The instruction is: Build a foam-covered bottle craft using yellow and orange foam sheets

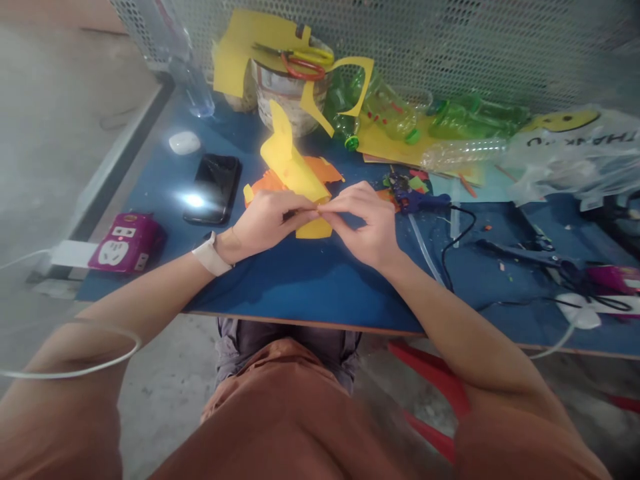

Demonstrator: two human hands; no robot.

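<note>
My left hand [270, 220] and my right hand [365, 223] meet over the blue table, thumbs and forefingers pinched together tip to tip. What lies between the fingertips is too small to make out. Right behind them is a curled yellow paper piece [295, 170], shaped like a tube with a flap standing up at its far end; its near edge shows below my fingers. Cut orange paper [323, 169] lies under and beside the yellow piece. To the right of my right hand rests a blue glue gun [423, 201] with a black cord.
A black phone [214, 187], a white mouse [185, 143] and a purple power adapter [127, 243] lie left. Behind stands a pot [285, 100] with scissors [305, 63] and yellow paper scraps on top. Green plastic bottles [465, 119] and a plastic bag [565, 160] line the back right.
</note>
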